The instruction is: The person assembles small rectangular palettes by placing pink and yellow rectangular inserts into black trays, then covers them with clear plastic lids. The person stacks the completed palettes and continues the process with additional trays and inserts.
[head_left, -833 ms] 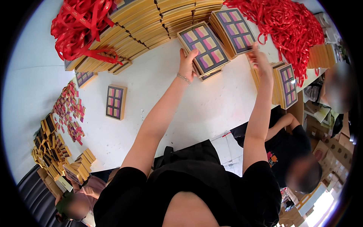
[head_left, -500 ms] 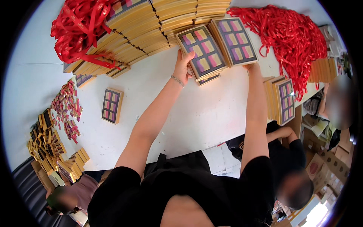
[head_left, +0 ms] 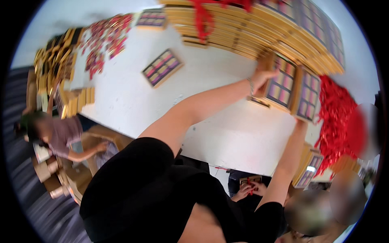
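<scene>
My left hand (head_left: 264,81), with a bracelet at its wrist, grips the left side of a flat gold-sided box (head_left: 281,83). Its dark top shows six compartments with pink, purple and cream contents. A similar box (head_left: 307,94) stands close on its right, and my right hand (head_left: 300,120) holds that one at its near end, most of the fingers hidden by the box. The edge of another box (head_left: 259,101) shows beneath the left one. Both boxes are against the front of a long, tall stack of such boxes (head_left: 227,34).
A single box (head_left: 163,68) lies on the white table (head_left: 133,97). Small pink-red packets (head_left: 106,40) and piled gold boxes (head_left: 56,52) are far left. Red ribbons (head_left: 334,121) heap at right, near upright boxes (head_left: 306,168). A co-worker's hands (head_left: 253,188) handle a box with red ribbon.
My view has swung left, so the table and stacks appear turned and shifted right. Both hands are still at the two boxes. The co-worker's hands at lower right have come into sight.
</scene>
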Available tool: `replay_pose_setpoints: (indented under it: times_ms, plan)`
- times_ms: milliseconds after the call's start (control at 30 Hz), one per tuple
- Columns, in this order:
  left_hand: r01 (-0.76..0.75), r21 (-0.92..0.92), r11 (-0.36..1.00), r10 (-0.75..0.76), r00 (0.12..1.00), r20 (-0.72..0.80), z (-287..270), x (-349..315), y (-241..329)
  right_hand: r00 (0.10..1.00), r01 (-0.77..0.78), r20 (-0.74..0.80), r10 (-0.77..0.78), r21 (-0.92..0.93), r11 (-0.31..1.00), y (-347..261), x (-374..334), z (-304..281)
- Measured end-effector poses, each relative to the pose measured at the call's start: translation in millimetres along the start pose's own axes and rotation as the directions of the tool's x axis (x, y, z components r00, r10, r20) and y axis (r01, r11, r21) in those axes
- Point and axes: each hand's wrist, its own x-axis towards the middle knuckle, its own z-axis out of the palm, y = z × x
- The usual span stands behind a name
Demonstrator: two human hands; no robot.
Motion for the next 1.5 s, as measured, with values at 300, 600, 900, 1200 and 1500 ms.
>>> replay_pose_setpoints:
  times_ms: [300,600,900,1200,1500]
  plan:
    - [0.524,0.830,-0.191,0.447,0.799,-0.402,-310,-227,85,0.917,0.140,-0.318,-0.240,-0.308,0.941,217,-119,-45]
    - [0.111,0.925,-0.363,0.461,0.884,0.075,-439,-218,207,0.417,0.896,0.804,-0.424,-0.287,0.338,255,-228,476]
    - [0.069,0.958,-0.278,0.779,0.599,0.183,-517,-90,278,0.705,0.693,0.680,0.201,-0.721,0.011,282,-90,678]
    - [-0.585,-0.050,0.809,0.454,0.676,-0.580,-410,-189,121,0.547,0.708,0.833,0.083,-0.513,0.486,352,-154,529]
    - [-0.640,0.210,0.739,0.486,0.722,0.493,-136,-262,93,0.884,0.458,0.255,-0.393,-0.298,0.838,93,-334,216]
